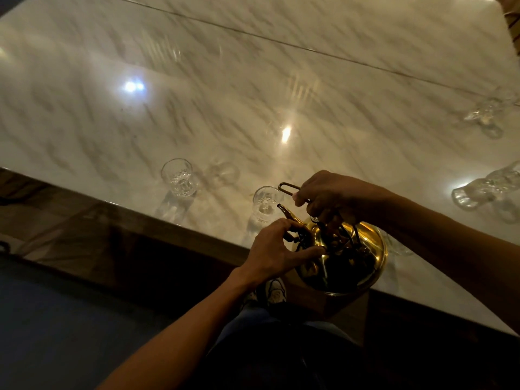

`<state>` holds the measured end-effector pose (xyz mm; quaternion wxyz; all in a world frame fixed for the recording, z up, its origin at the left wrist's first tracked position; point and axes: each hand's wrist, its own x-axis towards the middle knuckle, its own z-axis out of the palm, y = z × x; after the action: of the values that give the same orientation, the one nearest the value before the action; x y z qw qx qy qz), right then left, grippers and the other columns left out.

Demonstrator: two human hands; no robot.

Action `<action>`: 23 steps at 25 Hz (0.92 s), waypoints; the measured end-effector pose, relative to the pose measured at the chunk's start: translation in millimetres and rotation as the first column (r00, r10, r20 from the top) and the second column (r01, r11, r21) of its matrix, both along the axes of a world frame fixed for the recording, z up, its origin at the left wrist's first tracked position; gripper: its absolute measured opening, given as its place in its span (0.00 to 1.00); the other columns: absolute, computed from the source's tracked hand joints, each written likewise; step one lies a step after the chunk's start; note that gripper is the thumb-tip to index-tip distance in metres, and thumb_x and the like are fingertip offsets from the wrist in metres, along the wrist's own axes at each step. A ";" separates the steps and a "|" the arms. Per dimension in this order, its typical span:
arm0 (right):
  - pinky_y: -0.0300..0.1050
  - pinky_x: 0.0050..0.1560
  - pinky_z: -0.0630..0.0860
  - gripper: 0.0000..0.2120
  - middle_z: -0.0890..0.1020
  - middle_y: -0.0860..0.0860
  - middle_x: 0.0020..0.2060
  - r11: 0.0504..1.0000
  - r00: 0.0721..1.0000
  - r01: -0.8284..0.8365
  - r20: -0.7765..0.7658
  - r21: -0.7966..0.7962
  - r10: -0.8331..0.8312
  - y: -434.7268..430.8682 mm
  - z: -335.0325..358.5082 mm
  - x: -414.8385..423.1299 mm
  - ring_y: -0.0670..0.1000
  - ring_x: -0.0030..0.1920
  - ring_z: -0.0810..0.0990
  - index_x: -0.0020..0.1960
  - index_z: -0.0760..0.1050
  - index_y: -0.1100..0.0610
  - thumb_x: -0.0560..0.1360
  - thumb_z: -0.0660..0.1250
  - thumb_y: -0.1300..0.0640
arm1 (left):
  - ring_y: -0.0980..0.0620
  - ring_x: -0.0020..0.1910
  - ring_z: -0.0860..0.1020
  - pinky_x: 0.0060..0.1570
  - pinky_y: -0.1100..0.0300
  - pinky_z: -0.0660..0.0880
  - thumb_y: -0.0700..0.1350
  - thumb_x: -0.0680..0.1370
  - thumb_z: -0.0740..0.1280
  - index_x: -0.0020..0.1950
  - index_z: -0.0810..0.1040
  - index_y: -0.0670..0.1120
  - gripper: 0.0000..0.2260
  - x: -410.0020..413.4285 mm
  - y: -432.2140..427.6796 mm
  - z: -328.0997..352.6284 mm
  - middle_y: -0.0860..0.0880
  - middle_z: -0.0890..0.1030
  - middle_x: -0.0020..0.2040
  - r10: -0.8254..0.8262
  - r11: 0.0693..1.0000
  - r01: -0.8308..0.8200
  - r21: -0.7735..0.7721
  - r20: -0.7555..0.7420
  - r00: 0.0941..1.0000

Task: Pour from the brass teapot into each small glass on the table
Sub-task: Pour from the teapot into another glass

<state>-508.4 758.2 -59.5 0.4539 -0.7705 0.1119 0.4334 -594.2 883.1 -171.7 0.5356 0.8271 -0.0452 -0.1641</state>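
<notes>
The brass teapot point(363, 260) hangs over the table's near edge, tilted so its spout points at a small clear glass point(264, 204). My right hand point(334, 195) grips the teapot's dark wire handle from above. My left hand point(275, 251) presses against the teapot's left side by the spout base. A second small glass point(178, 177) stands to the left, near the edge. Another glass point(399, 246) is partly hidden behind the teapot. Two more glasses show at the right, blurred: one point(484, 187) near my right forearm and one point(486, 114) farther back.
The white marble table point(197, 94) has a seam running across it and bright lamp reflections. Its dark wooden edge point(180, 229) runs diagonally below the glasses. Below are a dark floor, my legs and a shoe point(274, 291).
</notes>
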 end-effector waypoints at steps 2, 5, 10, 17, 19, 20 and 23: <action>0.32 0.19 0.61 0.10 0.69 0.49 0.17 1.000 1.000 0.007 -0.016 -0.006 -0.007 0.8 2.8 1.3 0.43 0.15 0.65 0.37 0.78 0.62 0.76 0.63 0.63 | 0.59 0.50 0.77 0.43 0.65 0.74 0.62 0.64 0.74 0.58 0.76 0.51 0.27 1.1 -0.8 0.5 0.54 0.78 0.57 0.002 1.000 -0.002 -0.003 0.000 1.000; 0.33 0.20 0.60 0.10 0.69 0.49 0.17 0.999 1.000 0.011 -0.020 -0.048 -0.012 1.6 4.4 4.6 0.43 0.15 0.64 0.36 0.77 0.61 0.76 0.63 0.64 | 0.58 0.49 0.78 0.44 0.63 0.75 0.61 0.64 0.74 0.57 0.76 0.51 0.26 3.1 -2.4 2.7 0.54 0.78 0.57 0.009 1.000 -0.009 -0.010 0.003 1.000; 0.33 0.18 0.62 0.11 0.71 0.49 0.17 0.999 1.000 -0.028 -0.014 -0.031 0.027 -2.2 4.2 9.0 0.43 0.15 0.66 0.37 0.78 0.61 0.76 0.62 0.64 | 0.58 0.48 0.78 0.42 0.65 0.74 0.60 0.64 0.75 0.57 0.76 0.50 0.26 6.7 -5.9 4.9 0.54 0.78 0.56 0.014 1.000 -0.014 -0.009 0.002 1.000; 0.32 0.18 0.62 0.11 0.71 0.48 0.16 0.996 0.998 -0.063 -0.017 -0.066 0.062 -1.9 3.9 13.4 0.43 0.15 0.66 0.36 0.78 0.59 0.76 0.62 0.63 | 0.58 0.48 0.77 0.41 0.65 0.74 0.61 0.64 0.74 0.57 0.75 0.52 0.26 8.7 -9.4 5.7 0.54 0.77 0.56 0.016 1.000 -0.016 0.003 -0.014 1.000; 0.32 0.18 0.62 0.11 0.71 0.47 0.16 0.995 0.997 -0.077 -0.018 -0.055 0.076 -1.6 4.5 13.9 0.43 0.15 0.66 0.36 0.78 0.59 0.76 0.62 0.63 | 0.58 0.48 0.77 0.41 0.65 0.74 0.61 0.64 0.75 0.57 0.75 0.51 0.26 8.8 -9.8 6.6 0.54 0.77 0.56 0.017 1.000 -0.017 -0.001 -0.017 1.000; 0.32 0.19 0.62 0.11 0.71 0.48 0.16 0.996 0.997 -0.076 -0.021 -0.050 0.075 -1.5 4.3 14.2 0.43 0.15 0.65 0.36 0.78 0.60 0.76 0.62 0.63 | 0.58 0.48 0.77 0.41 0.65 0.74 0.60 0.64 0.75 0.57 0.75 0.52 0.25 8.7 -9.7 6.8 0.54 0.77 0.56 0.021 1.000 -0.021 -0.006 -0.021 1.000; 0.32 0.19 0.63 0.11 0.71 0.48 0.16 0.996 0.997 -0.071 -0.022 -0.061 0.069 -1.2 3.8 14.7 0.43 0.15 0.66 0.36 0.78 0.59 0.76 0.63 0.64 | 0.57 0.47 0.77 0.39 0.65 0.73 0.59 0.64 0.76 0.56 0.76 0.52 0.24 8.9 -9.4 7.3 0.53 0.78 0.55 0.030 0.999 -0.031 -0.022 -0.030 0.999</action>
<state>-493.6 757.0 -55.7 0.4132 -0.7832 0.1028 0.4532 -585.2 873.7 -164.4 0.5478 0.8193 -0.0264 -0.1676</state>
